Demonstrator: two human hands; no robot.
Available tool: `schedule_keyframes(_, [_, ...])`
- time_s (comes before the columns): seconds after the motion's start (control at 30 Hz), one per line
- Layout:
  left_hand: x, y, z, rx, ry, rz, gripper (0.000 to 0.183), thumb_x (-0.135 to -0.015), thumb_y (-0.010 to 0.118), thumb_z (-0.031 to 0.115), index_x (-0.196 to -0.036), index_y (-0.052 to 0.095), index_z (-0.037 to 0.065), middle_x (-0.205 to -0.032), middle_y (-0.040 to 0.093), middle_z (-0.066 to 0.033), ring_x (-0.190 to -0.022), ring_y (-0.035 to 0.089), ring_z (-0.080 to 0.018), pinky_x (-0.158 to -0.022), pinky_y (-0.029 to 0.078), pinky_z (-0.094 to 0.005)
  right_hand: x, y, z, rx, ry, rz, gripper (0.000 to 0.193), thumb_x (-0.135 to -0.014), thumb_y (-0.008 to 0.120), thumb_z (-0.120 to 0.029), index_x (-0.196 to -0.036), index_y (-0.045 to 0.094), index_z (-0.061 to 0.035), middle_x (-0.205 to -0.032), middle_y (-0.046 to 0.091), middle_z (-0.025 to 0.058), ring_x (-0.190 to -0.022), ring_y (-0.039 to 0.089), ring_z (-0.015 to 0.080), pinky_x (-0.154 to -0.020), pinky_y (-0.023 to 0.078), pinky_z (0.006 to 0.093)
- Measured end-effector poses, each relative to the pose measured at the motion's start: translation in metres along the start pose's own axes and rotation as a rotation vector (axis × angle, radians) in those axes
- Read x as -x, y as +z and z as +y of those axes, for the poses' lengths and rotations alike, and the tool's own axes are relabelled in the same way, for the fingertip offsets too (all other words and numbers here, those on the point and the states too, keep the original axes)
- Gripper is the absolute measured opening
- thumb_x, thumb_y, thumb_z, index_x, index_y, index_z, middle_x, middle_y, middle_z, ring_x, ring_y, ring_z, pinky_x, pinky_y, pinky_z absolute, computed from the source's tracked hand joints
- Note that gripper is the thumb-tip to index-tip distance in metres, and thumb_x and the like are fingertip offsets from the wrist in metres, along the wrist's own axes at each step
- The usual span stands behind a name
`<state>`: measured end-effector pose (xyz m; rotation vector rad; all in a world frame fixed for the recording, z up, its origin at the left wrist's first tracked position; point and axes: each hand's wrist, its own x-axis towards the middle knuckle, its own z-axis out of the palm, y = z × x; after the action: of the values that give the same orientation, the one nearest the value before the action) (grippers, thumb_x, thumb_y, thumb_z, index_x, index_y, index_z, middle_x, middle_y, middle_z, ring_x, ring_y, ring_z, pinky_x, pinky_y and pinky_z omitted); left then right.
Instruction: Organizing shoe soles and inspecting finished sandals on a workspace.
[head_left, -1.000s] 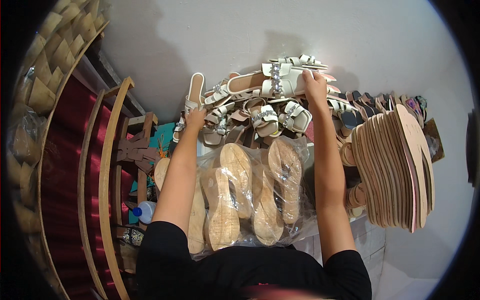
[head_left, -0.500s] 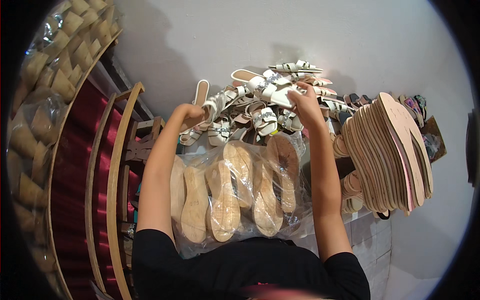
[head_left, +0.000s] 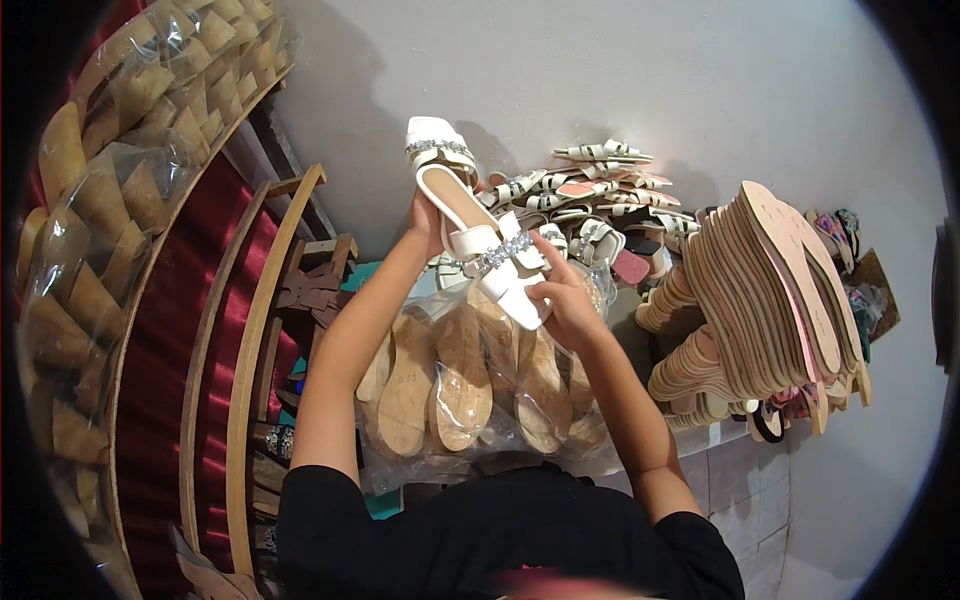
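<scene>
A white slide sandal (head_left: 435,135) with a jewelled strap is in my left hand (head_left: 428,218), its square toe tipped up and away from me. My left hand is wrapped round it from below, partly hidden behind the shoes. My right hand (head_left: 568,305) grips the toe end of a second white sandal (head_left: 490,258), also with a sparkling strap, pinched between thumb and fingers. The second sandal slants across in front of the first, its tan insole and heel toward the left hand. Both are held above a clear plastic bag (head_left: 480,450) of wooden shoe lasts (head_left: 405,395).
Behind my hands lies a heap of white sandals (head_left: 600,185) by the wall. A tall stack of beige soles (head_left: 750,290) stands at the right, with colourful sandals (head_left: 838,235) beyond. On the left are wooden rails (head_left: 240,400), a red curtain (head_left: 160,380) and bagged lasts (head_left: 90,270).
Both sandals have come up off the heap and nearer to me, and are now together. My right hand moved left and down, my left hand slightly right. The view has shifted a little.
</scene>
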<state>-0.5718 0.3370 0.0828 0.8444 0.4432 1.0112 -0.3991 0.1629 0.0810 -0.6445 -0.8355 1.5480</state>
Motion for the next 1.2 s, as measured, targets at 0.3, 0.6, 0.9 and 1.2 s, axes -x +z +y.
schedule_keyframes(0.3, [0.011, 0.039, -0.021, 0.065, 0.115, -0.157, 0.077, -0.078, 0.025, 0.067, -0.120, 0.040, 0.004, -0.108, 0.054, -0.0161, -0.092, 0.056, -0.0263, -0.080, 0.047, -0.0389, -0.003, 0.005, 0.022, 0.038, -0.190, 0.130, 0.072, -0.071, 0.041, 0.013, -0.137, 0.020, -0.0066, -0.124, 0.040, 0.0161, -0.107, 0.047, 0.0208, -0.087, 0.041, 0.0296])
schedule_keyframes(0.6, [0.030, 0.064, -0.042, 0.125, 0.007, -0.345, 0.075, -0.078, 0.027, 0.070, -0.115, 0.047, 0.007, -0.107, 0.056, -0.0107, -0.097, 0.056, -0.0221, -0.086, 0.045, -0.0369, -0.040, -0.005, 0.036, 0.581, -0.573, 0.422, 0.052, -0.075, 0.040, 0.002, -0.126, 0.029, 0.0041, -0.116, 0.043, 0.0140, -0.107, 0.042, 0.0183, -0.092, 0.034, 0.0275])
schedule_keyframes(0.9, [0.038, 0.063, -0.046, -0.003, -0.159, -0.431, 0.037, -0.079, 0.049, 0.026, -0.108, 0.048, 0.003, -0.101, 0.057, -0.0090, -0.092, 0.057, -0.0193, -0.084, 0.046, -0.0328, -0.012, -0.007, 0.013, 1.043, -0.487, 0.634, 0.055, -0.076, 0.052, -0.016, -0.123, 0.031, 0.0028, -0.111, 0.033, 0.0202, -0.107, 0.029, 0.0350, -0.096, 0.022, 0.0416])
schedule_keyframes(1.2, [-0.005, 0.060, -0.052, -0.201, -0.157, -0.018, 0.036, -0.082, 0.050, 0.027, -0.109, 0.045, 0.004, -0.099, 0.058, -0.0099, -0.087, 0.060, -0.0215, -0.076, 0.052, -0.0360, 0.031, -0.019, 0.010, 1.091, -0.709, 0.486, 0.047, -0.073, 0.059, -0.019, -0.114, 0.042, -0.0027, -0.112, 0.034, 0.0198, -0.106, 0.032, 0.0337, -0.094, 0.024, 0.0421])
